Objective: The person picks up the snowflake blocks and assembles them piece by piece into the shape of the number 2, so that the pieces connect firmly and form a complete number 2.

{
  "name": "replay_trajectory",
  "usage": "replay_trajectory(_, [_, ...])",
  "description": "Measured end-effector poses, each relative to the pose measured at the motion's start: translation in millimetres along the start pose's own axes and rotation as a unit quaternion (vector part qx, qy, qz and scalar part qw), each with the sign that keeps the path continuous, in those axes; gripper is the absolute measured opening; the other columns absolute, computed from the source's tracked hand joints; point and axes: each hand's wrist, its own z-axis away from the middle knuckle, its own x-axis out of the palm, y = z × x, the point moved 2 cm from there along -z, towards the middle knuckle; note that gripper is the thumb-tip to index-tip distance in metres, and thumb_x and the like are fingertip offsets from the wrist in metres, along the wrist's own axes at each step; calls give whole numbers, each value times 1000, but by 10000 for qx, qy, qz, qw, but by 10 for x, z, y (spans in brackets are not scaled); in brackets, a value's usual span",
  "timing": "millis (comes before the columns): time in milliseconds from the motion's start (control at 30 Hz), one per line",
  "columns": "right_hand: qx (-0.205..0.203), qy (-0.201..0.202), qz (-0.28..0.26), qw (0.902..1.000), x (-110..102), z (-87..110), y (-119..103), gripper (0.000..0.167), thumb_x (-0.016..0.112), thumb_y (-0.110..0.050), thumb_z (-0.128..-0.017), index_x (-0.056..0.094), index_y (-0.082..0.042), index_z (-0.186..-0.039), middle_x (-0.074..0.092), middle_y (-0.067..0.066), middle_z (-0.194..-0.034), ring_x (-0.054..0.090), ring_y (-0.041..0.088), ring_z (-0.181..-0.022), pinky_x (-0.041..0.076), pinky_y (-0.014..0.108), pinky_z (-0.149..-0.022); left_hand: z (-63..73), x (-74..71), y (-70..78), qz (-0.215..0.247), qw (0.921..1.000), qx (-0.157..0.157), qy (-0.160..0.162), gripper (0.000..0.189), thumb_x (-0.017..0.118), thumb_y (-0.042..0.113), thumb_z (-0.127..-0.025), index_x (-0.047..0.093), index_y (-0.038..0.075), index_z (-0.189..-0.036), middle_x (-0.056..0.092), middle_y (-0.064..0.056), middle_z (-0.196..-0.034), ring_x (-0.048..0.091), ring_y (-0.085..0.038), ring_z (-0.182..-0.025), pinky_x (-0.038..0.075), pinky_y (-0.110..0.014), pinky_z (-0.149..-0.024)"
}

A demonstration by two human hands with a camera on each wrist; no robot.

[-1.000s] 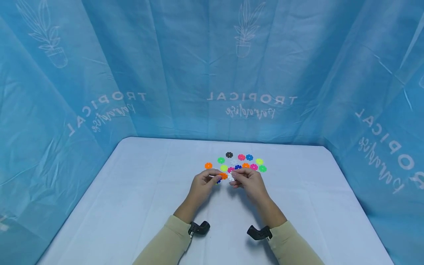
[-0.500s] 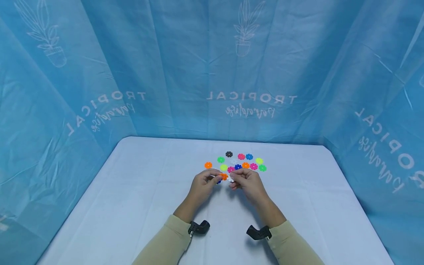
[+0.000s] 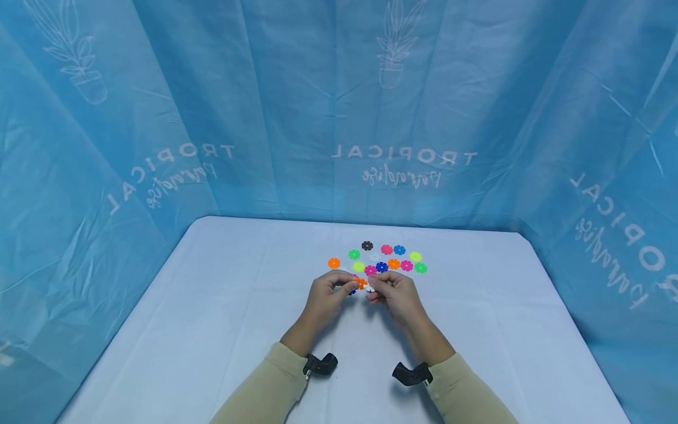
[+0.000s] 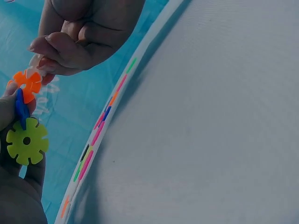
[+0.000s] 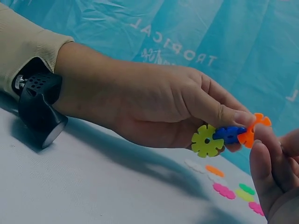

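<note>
My left hand (image 3: pixel 324 295) pinches a short chain of slotted plastic snowflake discs. In the left wrist view, the chain runs from a yellow-green disc (image 4: pixel 27 153) through a blue disc (image 4: pixel 21 110) to an orange disc (image 4: pixel 30 86). The discs are slotted into one another at angles. Facing it, my right hand (image 3: pixel 398 295) holds a white disc (image 3: pixel 369 289) between thumb and fingers, right against the orange disc's edge. Fingers cover most of the white disc, so I cannot tell whether the two are interlocked. Both hands are held above the table.
Several loose discs lie flat just beyond my hands, among them a black disc (image 3: pixel 367 245), a light blue disc (image 3: pixel 399 250), a green disc (image 3: pixel 421 268) and another orange disc (image 3: pixel 333 263). The white-covered table (image 3: pixel 243 330) ends at a blue printed curtain (image 3: pixel 296 118).
The orange disc has turned slightly and shifted a little right. The white disc has tilted and sits a little lower, closer against the orange one. Both hands stay almost in place.
</note>
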Motion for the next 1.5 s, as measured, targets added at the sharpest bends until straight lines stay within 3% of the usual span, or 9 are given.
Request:
replay_trajectory(100, [-36, -14, -39, 10000, -13, 0, 3, 30, 73, -12, -102, 68, 13, -119, 68, 35, -108, 74, 21, -72, 62, 33, -73, -11, 7, -141, -2, 10000, 26, -75, 9, 77, 9, -98, 79, 5, -105, 74, 0, -104, 69, -20, -94, 59, -47, -86])
replay_trajectory(333, [-177, -273, 316, 9990, -5, -14, 26, 30, 77, -18, -100, 72, 7, -116, 74, 23, -98, 75, 26, -75, 63, 36, -75, 3, 16, -167, 20, 9991, -46, -420, 27, 78, 19, -99, 75, 5, -122, 74, 0, -118, 66, -19, -105, 56, -41, -91])
replay_trajectory(667, [-283, -358, 846, 9954, 54, -2, 11, 26, 77, -20, -100, 72, -2, -117, 76, 17, -95, 74, 31, -77, 62, 36, -76, 43, 15, -199, -94, 9966, -427, -693, 45, 89, 36, -88, 77, 23, -129, 71, 10, -129, 61, -18, -128, 52, -38, -103])
replay_trajectory(833, [-338, -272, 1089, 9931, 17, -17, 12, 30, 68, -23, -106, 69, 1, -125, 75, 16, -93, 74, 30, -78, 62, 35, -77, 36, 10, -205, -303, 9961, -627, -536, 44, 88, 36, -89, 78, 17, -127, 73, 4, -125, 65, -20, -118, 56, -36, -96])
replay_trajectory(967, [-483, 297, 1432, 9881, -108, -69, -54, 32, 64, -20, -109, 65, 3, -130, 73, 14, -96, 74, 29, -83, 62, 32, -76, 23, -1, -221, -254, 9954, -901, -210, 45, 88, 40, -89, 79, 16, -126, 74, 4, -119, 65, -21, -102, 57, -32, -85])
replay_trajectory(1100, [-644, 1415, 2130, 9646, -373, -143, -126, 24, 66, -21, -107, 68, -4, -125, 70, 9, -104, 69, 26, -92, 60, 30, -78, 14, -17, -245, -73, 9945, -1042, 65, 48, 87, 45, -88, 79, 15, -125, 73, 4, -112, 63, -22, -97, 56, -29, -80])
replay_trajectory(1233, [-736, 2229, 3161, 9192, -666, -210, -132, 25, 69, -18, -104, 69, -8, -126, 65, 10, -118, 58, 28, -111, 56, 39, -89, 6, -30, -263, 65, 9952, -969, 139, 51, 85, 45, -90, 77, 11, -128, 71, 0, -100, 59, -25, -88, 52, -25, -69])
replay_trajectory(1333, [-676, 2355, 3823, 8910, -820, -266, -98, 33, 71, -16, -102, 68, -6, -133, 60, 15, -131, 49, 34, -126, 50, 47, -96, 4, -37, -264, 193, 9953, -937, 133, 53, 84, 44, -92, 75, 10, -131, 68, -5, -93, 56, -26, -82, 48, -23, -63])
replay_trajectory(1500, [-507, 1977, 4784, 8541, -909, -339, -42, 48, 69, -17, -103, 58, -4, -148, 51, 24, -143, 42, 43, -132, 45, 57, -97, 1, -31, -275, 375, 9954, -874, 81, 51, 81, 41, -95, 74, 11, -134, 71, -10, -93, 54, -26, -79, 45, -22, -60])
